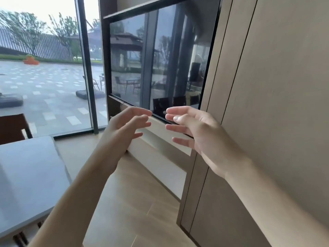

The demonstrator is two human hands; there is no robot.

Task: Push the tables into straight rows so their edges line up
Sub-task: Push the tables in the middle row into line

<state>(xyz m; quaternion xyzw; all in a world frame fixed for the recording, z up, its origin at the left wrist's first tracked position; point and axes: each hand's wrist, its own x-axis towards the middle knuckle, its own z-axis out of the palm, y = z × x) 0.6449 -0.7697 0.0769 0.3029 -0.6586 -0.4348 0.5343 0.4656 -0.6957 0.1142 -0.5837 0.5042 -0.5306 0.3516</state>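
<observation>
Grey table [30,175] at left on wood floor [135,202]; left hand [124,129] and right hand [192,131] raised, fingers spread, holding nothing (before wall screen [160,65]).

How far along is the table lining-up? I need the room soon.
Nothing looks done: only one table shows, at lower left, with no row to judge. Nothing is in hand; the left hand and right hand are raised, open, empty, before the dark screen. The pushing seems left.
</observation>
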